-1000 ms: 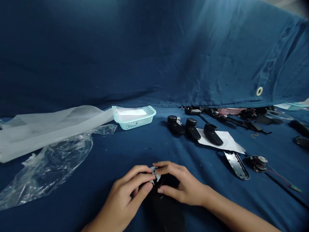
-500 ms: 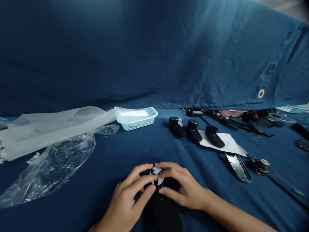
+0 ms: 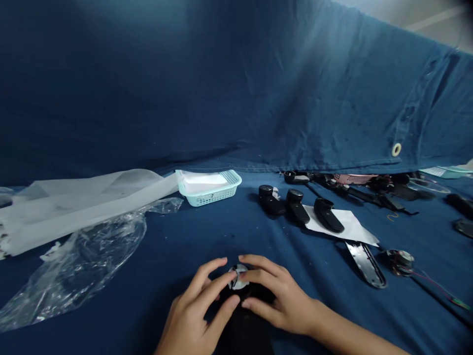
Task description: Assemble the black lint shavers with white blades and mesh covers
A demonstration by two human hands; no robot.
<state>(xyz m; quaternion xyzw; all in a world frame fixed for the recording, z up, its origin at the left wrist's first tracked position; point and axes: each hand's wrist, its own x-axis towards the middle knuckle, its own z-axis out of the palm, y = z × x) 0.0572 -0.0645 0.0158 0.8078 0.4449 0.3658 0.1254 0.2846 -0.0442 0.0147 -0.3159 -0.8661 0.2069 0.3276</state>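
Low in the middle lies a black elongated plastic housing (image 3: 247, 329), its near part dark. Set in its far, round end is a white and silver disc (image 3: 238, 279). My left hand (image 3: 199, 301) curls around the left side of that end, index fingertip on the disc and thumb at its near edge. From the right, my right hand (image 3: 279, 293) grips the same end, a fingertip resting on the disc and the thumb beside the housing. Both hands' forefingers arch over the far rim. Parts of the housing are hidden beneath the fingers.
Several black curved housings (image 3: 295, 207) stand to the right, one on white paper (image 3: 353, 227). Nearby lie an open shell (image 3: 366, 264) and a motor-like part (image 3: 401, 261) with wires. A turquoise basket (image 3: 212, 196) sits behind, clear plastic (image 3: 96, 251) at left.
The view has tilted up slightly, so the table things sit lower. My left forefinger has lifted away from the disc's far edge; both hands stay around the housing's round end.
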